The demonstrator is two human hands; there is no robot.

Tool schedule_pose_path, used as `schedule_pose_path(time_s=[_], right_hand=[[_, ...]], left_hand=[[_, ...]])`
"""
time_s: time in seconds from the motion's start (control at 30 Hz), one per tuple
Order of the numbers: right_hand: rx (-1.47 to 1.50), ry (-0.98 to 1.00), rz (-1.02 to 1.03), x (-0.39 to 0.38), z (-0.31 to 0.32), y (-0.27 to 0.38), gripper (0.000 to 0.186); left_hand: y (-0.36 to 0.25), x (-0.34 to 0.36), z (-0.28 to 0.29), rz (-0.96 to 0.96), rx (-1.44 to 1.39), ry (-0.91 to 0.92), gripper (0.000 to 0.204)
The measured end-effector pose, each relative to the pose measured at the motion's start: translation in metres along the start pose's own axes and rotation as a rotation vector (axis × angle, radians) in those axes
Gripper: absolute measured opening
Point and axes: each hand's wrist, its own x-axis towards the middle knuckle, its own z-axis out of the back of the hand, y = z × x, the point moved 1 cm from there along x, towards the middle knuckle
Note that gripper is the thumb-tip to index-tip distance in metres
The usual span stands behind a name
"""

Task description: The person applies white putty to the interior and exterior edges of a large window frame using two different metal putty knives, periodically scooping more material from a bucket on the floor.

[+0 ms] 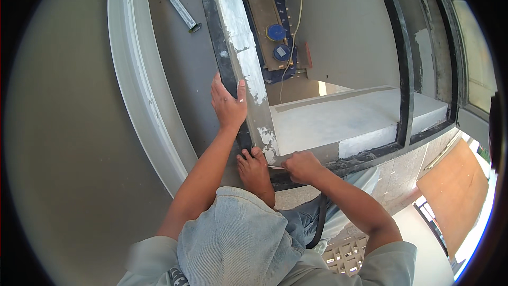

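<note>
My left hand (pixel 229 105) rests on a black metal bar (pixel 214 34), fingers stretched out and thumb apart against the side of a plastered ledge (pixel 250 66) with patchy white filler. My right hand (pixel 302 167) is closed at the corner where this ledge meets a wider white ledge (pixel 338 119). A thin, pale tip (pixel 275 167) sticks out from its fingers toward the corner; the rest of the thing is hidden in the fist. My bare foot (pixel 254 172) stands beside the corner, between my hands.
Black metal frame uprights (pixel 406 74) rise on the right. Below lie a wooden plank (pixel 264 16) with two blue round lids (pixel 276 33) and a pale cable (pixel 300 16). A metal bar (pixel 174 0) lies at upper left, near a curved white ledge (pixel 140 69). A brown board (pixel 455 185) is at right.
</note>
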Motion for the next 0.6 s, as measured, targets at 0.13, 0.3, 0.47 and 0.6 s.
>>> schedule_pose_path(time_s=[0.13,0.3,0.47,0.6], right_hand=[[-0.003,-0.205,0.033,0.011,-0.008,0.005,0.021],[0.024,-0.388,-0.058,0.029,0.018,0.010,0.017],[0.043,-0.455,-0.153,0.058,0.077,0.002,0.015],[0.046,-0.488,-0.178,0.072,0.128,-0.005,0.014]], left_hand=[[-0.004,0.000,-0.002,0.022,0.005,0.007,0.082],[-0.001,0.001,0.000,0.013,-0.004,-0.010,0.080],[-0.002,-0.001,0.002,0.058,-0.030,0.015,0.075],[0.000,0.001,0.003,0.048,-0.057,0.004,0.073]])
